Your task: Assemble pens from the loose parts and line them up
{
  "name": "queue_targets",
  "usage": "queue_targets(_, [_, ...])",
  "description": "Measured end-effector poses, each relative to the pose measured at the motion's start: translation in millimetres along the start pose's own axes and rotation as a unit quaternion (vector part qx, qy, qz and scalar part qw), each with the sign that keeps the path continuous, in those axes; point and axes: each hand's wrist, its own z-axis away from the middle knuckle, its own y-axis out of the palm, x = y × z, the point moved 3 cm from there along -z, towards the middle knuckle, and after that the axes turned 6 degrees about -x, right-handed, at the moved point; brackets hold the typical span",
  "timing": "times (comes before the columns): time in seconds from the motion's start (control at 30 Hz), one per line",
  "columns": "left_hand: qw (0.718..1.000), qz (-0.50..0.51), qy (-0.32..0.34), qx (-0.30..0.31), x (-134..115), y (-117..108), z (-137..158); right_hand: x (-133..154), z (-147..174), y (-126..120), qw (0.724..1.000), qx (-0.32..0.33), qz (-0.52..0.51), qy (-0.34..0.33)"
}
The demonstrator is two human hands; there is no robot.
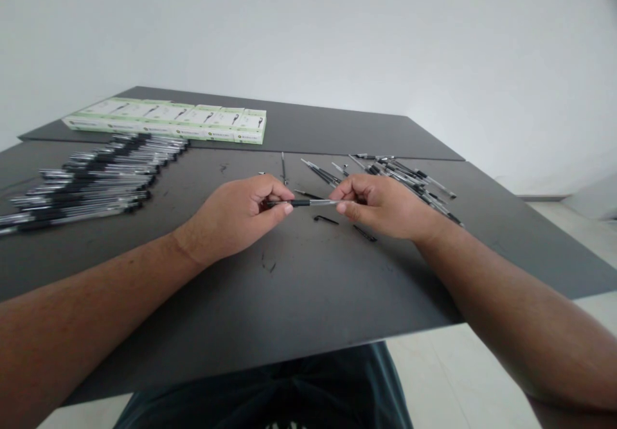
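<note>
Held level above the table's middle is a clear-barrelled pen (303,203) with a black grip. My left hand (236,214) pinches its left end, near the black part. At the other end, the clear barrel sits between the thumb and fingers of my right hand (385,204). Both pen ends are partly hidden by my fingers. Just below the pen lies a small black pen cap (326,219), and another black cap (365,233) rests under my right hand. A thin dark pen part (308,194) lies behind the held pen.
Many pens (96,182) lie in a row at the left. Behind them stand several white-and-green boxes (168,121) side by side. Loose pens and parts (414,182) are heaped at the right, beyond my right hand. The grey table (289,300) has its front edge near my lap.
</note>
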Motion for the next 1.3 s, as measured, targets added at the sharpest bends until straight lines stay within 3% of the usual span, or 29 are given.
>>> queue_targets(0.2, [1.0, -0.003, 0.01, 0.001, -0.7, -0.5, -1.1, 0.1, -0.3, 1.0, 0.999, 0.029, -0.011, 0.018])
queue_targets(0.4, [1.0, -0.014, -0.005, 0.007, -2.0, -1.3, -0.9, -2.2, -0.1, 0.6, 1.0, -0.01, -0.023, 0.012])
queue_targets(0.57, [1.0, -0.015, -0.002, 0.01, -2.8, -1.0, -1.3, -1.3, 0.8, 2.1, 0.999, 0.014, -0.029, 0.015])
queue_targets(0.73, [1.0, -0.017, -0.018, 0.011, -1.4, -1.6, -1.7, -1.5, 0.5, 1.4, 0.999, -0.011, -0.033, 0.013])
queue_targets(0.9, [1.0, -0.014, -0.012, 0.011, -1.6, -2.5, -1.1, -2.3, 0.5, 2.5, 0.998, 0.027, -0.051, 0.031])
queue_targets(1.1, [1.0, -0.016, -0.01, 0.007, -1.4, -2.0, -1.2, -3.2, 0.0, 0.1, 0.999, -0.01, -0.037, 0.019])
queue_targets(1.3, [1.0, -0.015, 0.004, 0.004, -1.5, -1.7, -2.0, -2.6, 0.4, 0.1, 0.996, 0.007, -0.068, 0.055])
